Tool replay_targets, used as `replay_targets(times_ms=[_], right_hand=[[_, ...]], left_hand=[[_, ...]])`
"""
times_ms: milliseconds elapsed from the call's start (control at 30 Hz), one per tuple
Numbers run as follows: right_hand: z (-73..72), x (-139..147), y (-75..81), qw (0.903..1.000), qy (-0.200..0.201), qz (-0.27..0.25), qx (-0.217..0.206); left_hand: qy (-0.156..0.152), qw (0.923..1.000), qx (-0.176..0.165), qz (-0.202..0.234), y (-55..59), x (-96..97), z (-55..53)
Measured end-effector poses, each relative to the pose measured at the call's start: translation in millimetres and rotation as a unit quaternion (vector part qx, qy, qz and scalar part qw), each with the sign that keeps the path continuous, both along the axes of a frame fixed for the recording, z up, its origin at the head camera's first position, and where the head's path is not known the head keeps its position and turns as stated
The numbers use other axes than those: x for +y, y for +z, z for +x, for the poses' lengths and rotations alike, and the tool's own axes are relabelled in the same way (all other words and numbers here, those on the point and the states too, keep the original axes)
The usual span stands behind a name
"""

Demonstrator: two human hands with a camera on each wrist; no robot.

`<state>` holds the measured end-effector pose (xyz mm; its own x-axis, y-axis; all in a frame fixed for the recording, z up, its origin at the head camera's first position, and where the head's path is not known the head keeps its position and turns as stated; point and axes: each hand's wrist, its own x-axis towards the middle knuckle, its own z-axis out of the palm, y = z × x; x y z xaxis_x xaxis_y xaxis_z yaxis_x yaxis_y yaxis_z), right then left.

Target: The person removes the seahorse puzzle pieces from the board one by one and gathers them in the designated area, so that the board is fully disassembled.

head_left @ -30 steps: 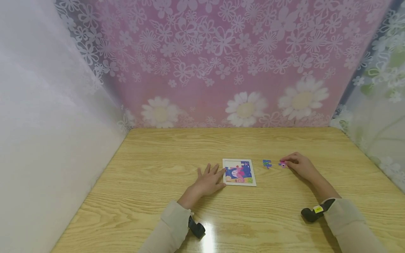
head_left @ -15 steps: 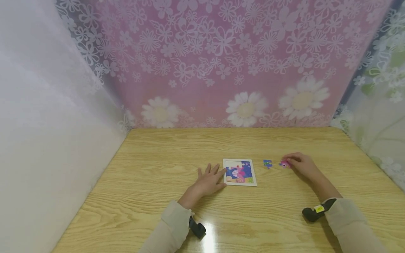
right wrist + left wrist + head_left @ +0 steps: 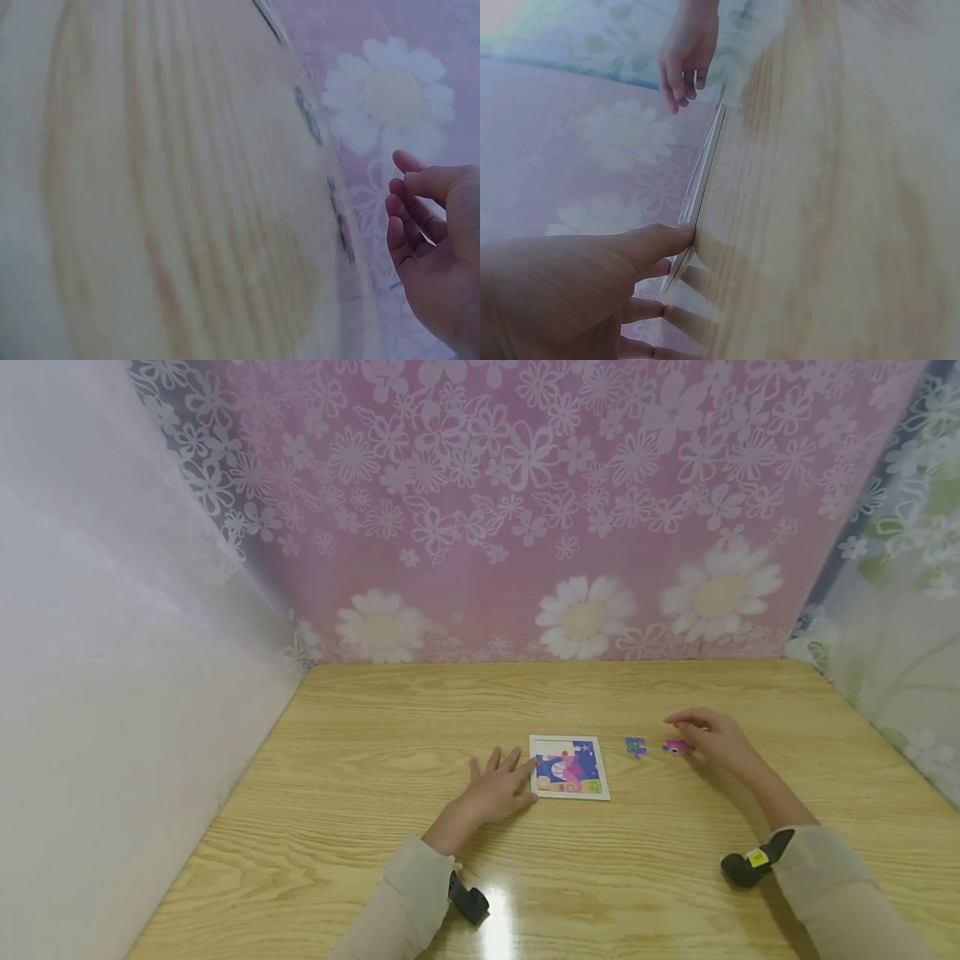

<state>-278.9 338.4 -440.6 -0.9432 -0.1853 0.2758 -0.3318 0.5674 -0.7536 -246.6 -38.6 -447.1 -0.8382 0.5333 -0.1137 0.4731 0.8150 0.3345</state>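
Note:
In the head view a small square jigsaw board (image 3: pixel 570 796) with a white rim lies on the table, showing a seahorse picture and a bare white patch at its upper left. My left hand (image 3: pixel 491 792) lies spread beside it; in the left wrist view the thumb and forefinger touch the board's edge (image 3: pixel 701 187). A pink jigsaw piece (image 3: pixel 677 747) with an eye lies flat to the right. Just above it hovers my right hand (image 3: pixel 712 739), fingers loosely bent and, in the right wrist view, holding nothing. Between board and pink piece lies a blue and green jigsaw piece (image 3: pixel 635 746).
The wood-grain table (image 3: pixel 337 727) runs back to a pink flowered curtain (image 3: pixel 480 527). A pale wall (image 3: pixel 112 693) stands at the left and a leafy flowered sheet (image 3: pixel 907 602) at the right. Each wrist carries a black camera, such as the right one (image 3: pixel 742 870).
My right hand shifted the pink piece slightly to the right, then let go and rose off it. The left hand stays at the board.

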Motion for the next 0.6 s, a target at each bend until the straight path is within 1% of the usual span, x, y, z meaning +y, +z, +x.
replay_targets(times_ms=[67,300,433,600], right_hand=[[-0.3,-6,4.2,0.9999,0.012,0.009,0.003],[-3.0,-31,11.5,0.9986,0.048,0.003,-0.021],[-5.3,-47,12.6,0.9973,0.072,0.003,-0.011],[-8.5,-67,14.3,0.9952,0.096,0.022,0.006]], left_hand=[[0.0,1.0,0.001,0.0,0.3,0.0,0.2],[-0.003,1.0,0.0,0.004,4.4,0.0,1.8],[-0.004,1.0,0.003,0.002,5.0,-0.1,2.5],[-0.002,1.0,0.001,0.003,6.4,-0.3,3.4]])
